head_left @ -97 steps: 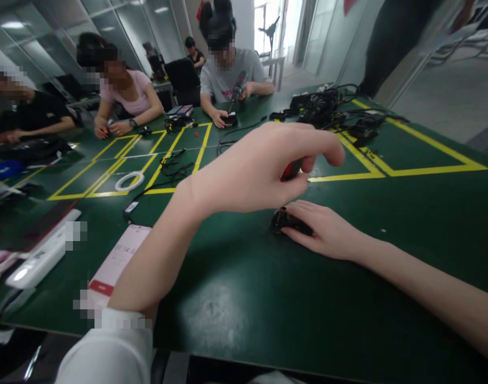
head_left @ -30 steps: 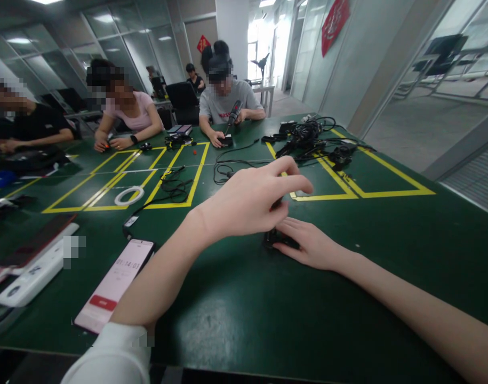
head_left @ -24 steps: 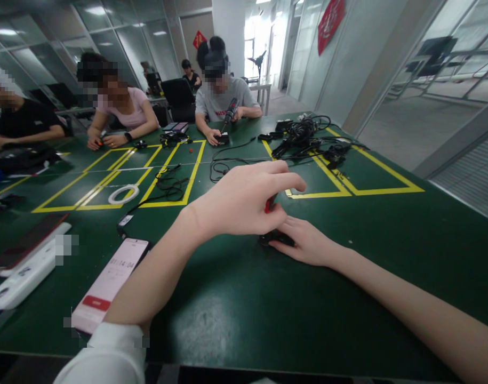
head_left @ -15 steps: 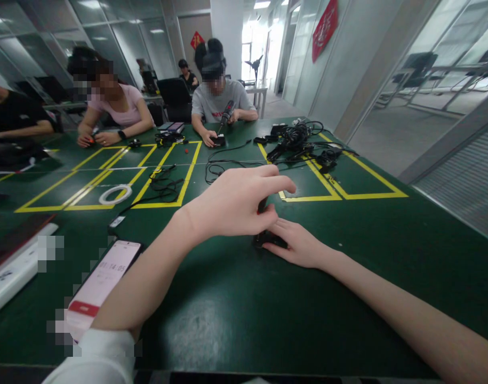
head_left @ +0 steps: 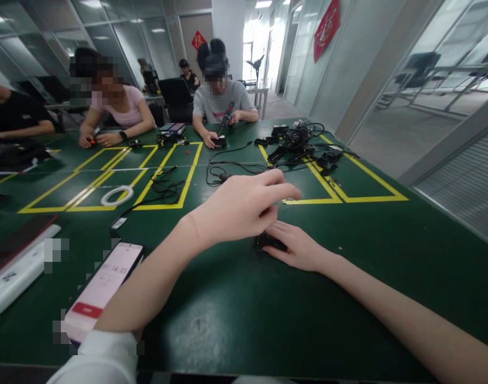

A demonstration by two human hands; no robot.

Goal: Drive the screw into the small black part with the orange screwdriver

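My left hand hovers over the green table with its fingers pinched together. It grips a small red-handled tool, which the fingers almost wholly hide in this frame. Directly below, my right hand lies on the table with its fingers laid over a small black part, pinning it down. The left fingertips sit just above that part. Only the part's left end shows.
A phone with a running timer lies near the left, beside a white power strip. A white ring and black cables lie inside yellow tape squares. A cable pile sits far right. Several people work across the table.
My left hand has sunk a little closer to the black part, and the red handle seen between its fingers is hidden. My right hand stays on the part.
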